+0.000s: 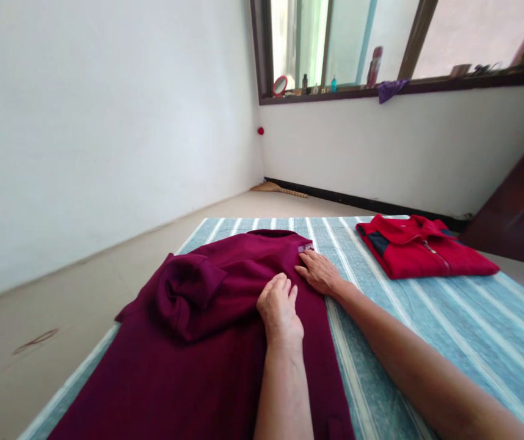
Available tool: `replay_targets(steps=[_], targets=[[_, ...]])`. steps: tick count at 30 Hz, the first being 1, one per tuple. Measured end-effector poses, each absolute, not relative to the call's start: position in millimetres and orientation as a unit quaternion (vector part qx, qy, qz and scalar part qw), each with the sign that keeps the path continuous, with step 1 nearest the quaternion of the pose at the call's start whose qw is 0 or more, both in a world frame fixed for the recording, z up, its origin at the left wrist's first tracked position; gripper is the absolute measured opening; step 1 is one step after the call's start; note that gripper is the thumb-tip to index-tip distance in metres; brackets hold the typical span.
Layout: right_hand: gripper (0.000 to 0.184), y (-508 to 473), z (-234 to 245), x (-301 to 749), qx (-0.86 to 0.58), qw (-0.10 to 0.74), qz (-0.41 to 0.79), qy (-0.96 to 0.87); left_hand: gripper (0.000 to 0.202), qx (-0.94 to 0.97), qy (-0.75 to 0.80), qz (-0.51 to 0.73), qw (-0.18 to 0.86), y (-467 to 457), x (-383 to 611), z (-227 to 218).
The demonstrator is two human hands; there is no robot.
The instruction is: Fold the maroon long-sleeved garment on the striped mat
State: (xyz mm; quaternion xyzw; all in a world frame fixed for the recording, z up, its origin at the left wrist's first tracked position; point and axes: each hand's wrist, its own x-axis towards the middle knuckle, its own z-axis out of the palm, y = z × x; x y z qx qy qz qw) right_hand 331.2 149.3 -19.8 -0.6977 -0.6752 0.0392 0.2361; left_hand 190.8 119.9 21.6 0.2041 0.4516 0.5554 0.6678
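A maroon jacket [161,373] lies spread out on the bed, its collar end at the far side. One sleeve [193,284] is folded inward and bunched on the left of its upper part. My left hand [281,308] rests on the middle of the jacket, fingers curled down against the cloth where folds run into it; its fingertips are partly hidden. Farther up and to the right, my right hand [320,272] lies flat with fingers spread on the jacket's edge, close to a small light label [306,247].
A folded red jacket [427,247] with a zip sits at the far right of the striped blue sheet [454,342]. Beyond the bed are a broom [284,189] on the floor and a windowsill [431,87] with bottles and a mirror. A thin cord loop [36,341] lies on the left floor.
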Motion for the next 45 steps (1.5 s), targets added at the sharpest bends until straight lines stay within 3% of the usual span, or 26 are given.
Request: replay_targets(steps=[7, 14, 19, 29, 35, 40, 42, 45], targets=[[0.031, 137, 1, 346, -0.761, 0.308, 0.094, -0.563, 0.009, 0.249, 0.431, 0.605, 0.622, 120, 189, 31], [0.033, 81, 14, 333, -0.762, 0.249, 0.347, -0.487, 0.018, 0.318, 0.454, 0.645, 0.527, 128, 188, 33], [0.037, 68, 8, 314, -0.740, 0.237, 0.411, -0.476, 0.021, 0.383, 0.480, 0.598, 0.514, 133, 188, 22], [0.031, 70, 3, 314, -0.772, 0.200, 0.348, -0.494, 0.024, 0.455, 0.508, 0.536, 0.498, 134, 189, 5], [0.018, 60, 28, 299, -0.818, 0.191, 0.153, -0.520, 0.023, 0.467, 0.513, 0.529, 0.489, 134, 187, 4], [0.039, 56, 23, 278, -0.730, 0.202, -0.005, -0.653, 0.029, 0.462, 0.499, 0.561, 0.472, 135, 187, 4], [0.055, 58, 11, 275, -0.714, 0.171, -0.006, -0.679, 0.030, 0.473, 0.488, 0.561, 0.472, 134, 188, 5], [0.063, 61, -6, 276, -0.724, 0.123, 0.053, -0.677, 0.029, 0.511, 0.471, 0.550, 0.464, 132, 190, 7]])
